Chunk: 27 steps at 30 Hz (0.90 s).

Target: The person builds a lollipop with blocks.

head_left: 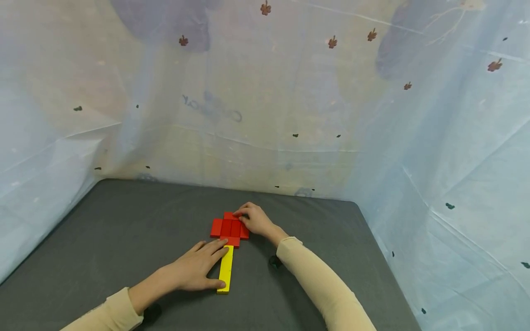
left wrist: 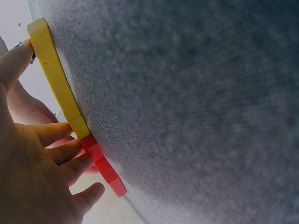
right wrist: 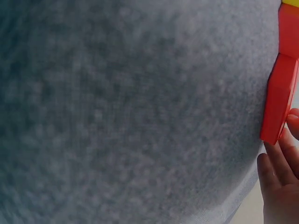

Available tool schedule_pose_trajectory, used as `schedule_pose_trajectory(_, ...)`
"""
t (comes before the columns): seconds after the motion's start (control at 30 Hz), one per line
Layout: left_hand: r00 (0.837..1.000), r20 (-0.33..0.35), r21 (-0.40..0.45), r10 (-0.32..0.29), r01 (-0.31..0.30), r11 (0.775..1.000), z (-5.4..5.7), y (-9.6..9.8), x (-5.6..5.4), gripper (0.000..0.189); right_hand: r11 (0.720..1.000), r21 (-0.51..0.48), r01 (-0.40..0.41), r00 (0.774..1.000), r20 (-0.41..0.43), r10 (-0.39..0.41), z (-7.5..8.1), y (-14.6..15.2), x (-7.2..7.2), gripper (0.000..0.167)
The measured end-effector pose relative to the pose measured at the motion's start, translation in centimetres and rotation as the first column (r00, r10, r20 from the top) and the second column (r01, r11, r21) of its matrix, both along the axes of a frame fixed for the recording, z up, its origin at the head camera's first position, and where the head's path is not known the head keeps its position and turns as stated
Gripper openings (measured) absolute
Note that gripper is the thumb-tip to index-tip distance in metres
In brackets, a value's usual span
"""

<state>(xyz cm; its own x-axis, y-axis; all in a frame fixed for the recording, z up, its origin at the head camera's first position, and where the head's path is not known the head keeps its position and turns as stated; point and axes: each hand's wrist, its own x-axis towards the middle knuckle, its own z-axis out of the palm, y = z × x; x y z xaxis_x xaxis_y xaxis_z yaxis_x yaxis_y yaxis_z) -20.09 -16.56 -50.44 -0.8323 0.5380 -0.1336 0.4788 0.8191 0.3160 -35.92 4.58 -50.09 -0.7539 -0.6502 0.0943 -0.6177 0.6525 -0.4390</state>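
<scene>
Several red blocks [head_left: 226,228] lie flat together in a cross-like group on the dark grey table. A long yellow strip [head_left: 226,269] reaches from the group's near side toward the person; a seam crosses it in the left wrist view. My left hand [head_left: 194,270] spreads over the strip's left side, thumb at its near end, fingertips at its far end and on the nearest red block [head_left: 232,242]. At the group's far right corner, my right hand [head_left: 257,221] touches the red blocks with its fingertips. In the right wrist view its fingers meet the end of a red block [right wrist: 279,100].
The dark grey table [head_left: 124,230] extends around the blocks on all sides. Translucent plastic sheeting [head_left: 248,115] with leaf-like spots hangs behind the table and along both sides. Dark round objects [head_left: 275,262] show under both wrists.
</scene>
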Motion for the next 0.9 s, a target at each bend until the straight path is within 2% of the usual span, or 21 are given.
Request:
schedule_pose_trajectory(0.6,1.000,0.025,0.010,-0.018,0.017,1.000,0.0,1.0,-0.2,0.101,1.000,-0.002,0.030,1.000,0.006,-0.030,-0.4,1.3,0.4,0.027)
schedule_pose_trajectory(0.9,0.999,-0.002,-0.011,-0.032,0.032,0.999,0.1,0.5,-1.0,0.100,0.990,-0.110,0.086,0.996,0.021,-0.084,0.7,1.7,0.6,0.034)
